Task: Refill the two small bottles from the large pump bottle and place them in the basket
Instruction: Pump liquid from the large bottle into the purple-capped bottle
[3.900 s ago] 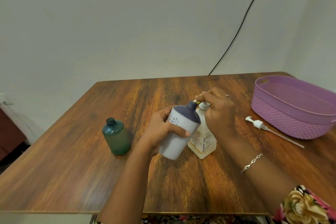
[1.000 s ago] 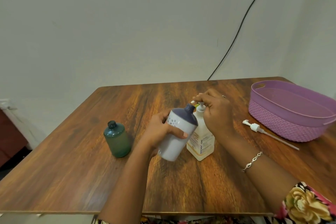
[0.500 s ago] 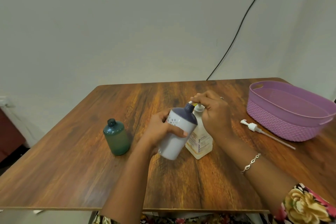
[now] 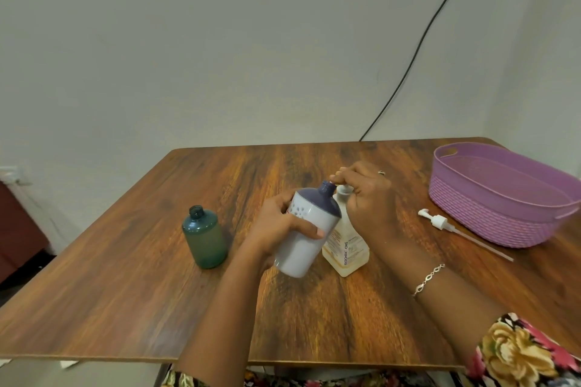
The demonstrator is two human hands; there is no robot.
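The left hand (image 4: 279, 226) grips the white bottle (image 4: 306, 239) tilted neck-first toward 1 o'clock, mouth just beside the spout of the pump bottle (image 4: 347, 250), whose pump head the right hand (image 4: 367, 198) pinches

Brightness: moderate, flat indoor light; nothing burnt out.
Shadows: soft-edged. The green bottle (image 4: 206, 239) throws its shadow toward my left hand (image 4: 276, 229); a dark band lies under the basket (image 4: 503, 217), right of my right hand (image 4: 367, 198).
Glare: a dull sheen on the worktop (image 4: 125, 308), left of and nearer than my left hand. The white bottle (image 4: 306, 236) it grips is palest, without a hot spot.
Sharpness: soft throughout. Wood grain smears beneath my forearms, and only the large letters on the pump bottle (image 4: 345, 248) can be read.
Distortion: the worktop's near edge bows, and the basket stretches outward.
Colour: the wall (image 4: 220, 56) beyond my hands is grey-green and darkens toward the corners.
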